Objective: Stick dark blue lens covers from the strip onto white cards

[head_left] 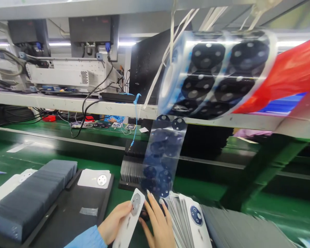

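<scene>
My left hand, in a blue sleeve, grips a white phone back cover with a round grey camera area near its top; the cover stands tilted. Just right of it, my right hand has its fingers stretched out and apart at the lower end of a clear film strip bearing dark round camera-lens stickers. Something dark and round shows partly behind these fingers; whether they touch it I cannot tell. To the right leans a white cover with a dark blue round sticker, in front of a row of similar covers.
The strip hangs from a large roll on the shelf, beside red material. At left, a long row of dark panels adjoins a black tray with a white cover on it. Grey panels stand at right.
</scene>
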{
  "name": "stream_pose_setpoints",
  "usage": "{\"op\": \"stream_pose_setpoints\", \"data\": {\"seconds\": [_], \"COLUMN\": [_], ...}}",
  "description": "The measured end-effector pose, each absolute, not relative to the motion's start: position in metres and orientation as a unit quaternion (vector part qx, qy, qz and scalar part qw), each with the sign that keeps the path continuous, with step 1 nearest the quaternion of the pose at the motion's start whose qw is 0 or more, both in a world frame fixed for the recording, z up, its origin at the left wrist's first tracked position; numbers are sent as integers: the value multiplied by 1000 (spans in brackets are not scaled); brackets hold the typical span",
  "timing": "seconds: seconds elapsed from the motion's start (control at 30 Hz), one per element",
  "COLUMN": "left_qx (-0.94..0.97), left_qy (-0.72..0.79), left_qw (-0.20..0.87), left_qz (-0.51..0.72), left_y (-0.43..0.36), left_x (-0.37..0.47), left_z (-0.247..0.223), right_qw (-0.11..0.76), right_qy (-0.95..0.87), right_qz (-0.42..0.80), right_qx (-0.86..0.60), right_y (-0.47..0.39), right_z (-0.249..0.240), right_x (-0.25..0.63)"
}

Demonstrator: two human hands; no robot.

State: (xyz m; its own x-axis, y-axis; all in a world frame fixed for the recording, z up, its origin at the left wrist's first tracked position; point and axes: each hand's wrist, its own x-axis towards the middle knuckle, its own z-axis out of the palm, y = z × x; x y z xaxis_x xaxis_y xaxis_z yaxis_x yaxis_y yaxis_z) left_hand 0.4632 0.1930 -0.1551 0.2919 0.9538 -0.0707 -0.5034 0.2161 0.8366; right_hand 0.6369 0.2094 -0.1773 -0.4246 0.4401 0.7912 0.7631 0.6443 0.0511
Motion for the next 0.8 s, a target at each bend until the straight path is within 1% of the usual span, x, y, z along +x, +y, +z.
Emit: {"op": "stream_pose_setpoints", "data": {"seconds": [0.1,0.23,0.3,0.37,0.47,0.57,0.63,0.73,0.8], "left_qx": [367,370,374,375,359,313,273,238,244], "left_qy": [286,275,278,282,304,366,410,456,474], "left_qw": [721,727,728,725,714,670,623,561,531], "left_qz": [514,509,503,505,518,565,607,649,659], "left_y": [185,181,181,182,183,186,188,190,189], "left_x": [462,458,458,458,460,461,460,456,454], "left_z": [-146,-142,-142,-144,-150,-158,-161,-161,-159], "right_qw": [442,513,519,506,491,498,518,549,566], "right_qy": [-815,-787,-785,-795,-805,-792,-750,-612,-504], "right_qz": [-191,-156,-156,-151,-99,36,187,442,548], "right_qx": [-323,-304,-299,-299,-317,-352,-366,-358,-355], "right_y": [205,201,201,201,201,195,191,188,189], "right_z": [-178,-184,-187,-191,-197,-200,-198,-189,-184], "right_x": [635,630,629,629,631,632,629,626,628]}}
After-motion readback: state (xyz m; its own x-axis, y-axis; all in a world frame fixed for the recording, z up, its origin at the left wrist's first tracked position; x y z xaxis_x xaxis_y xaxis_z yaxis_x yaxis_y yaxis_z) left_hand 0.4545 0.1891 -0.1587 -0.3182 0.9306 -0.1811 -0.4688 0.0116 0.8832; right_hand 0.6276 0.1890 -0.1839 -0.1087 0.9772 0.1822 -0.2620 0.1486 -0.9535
